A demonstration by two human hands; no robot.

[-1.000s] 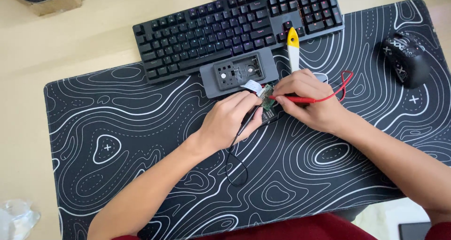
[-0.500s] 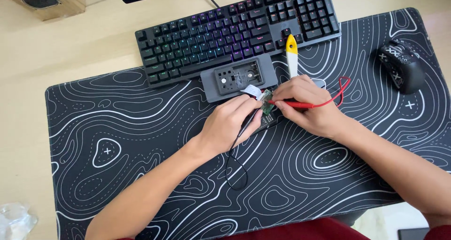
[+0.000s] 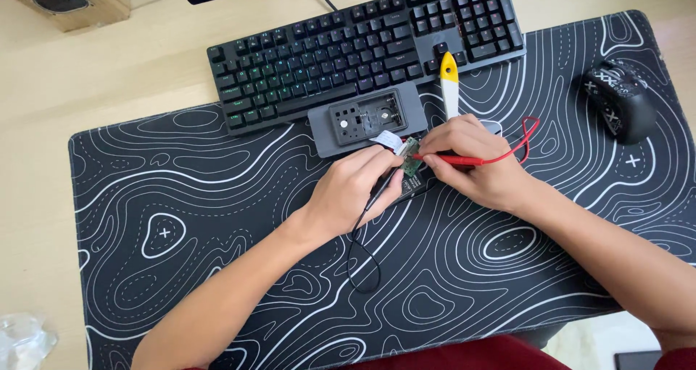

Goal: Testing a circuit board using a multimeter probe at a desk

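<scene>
A small green circuit board (image 3: 410, 157) is seen on the black patterned desk mat (image 3: 217, 218), just below a grey device housing (image 3: 366, 118), between the two hands. The left hand (image 3: 355, 190) is closed narrowly around a black probe (image 3: 378, 189), whose tip is directed at the board; its black lead (image 3: 360, 258) is looped on the mat below. The right hand (image 3: 475, 160) is closed in a pinch on a red probe (image 3: 446, 160), its tip laid against the board, with the red lead (image 3: 523, 134) curved behind. A yellow-handled tool (image 3: 450, 84) is noted above the right hand, beside a black keyboard (image 3: 362, 47). A black mouse (image 3: 618, 98) is placed well apart at the right.
</scene>
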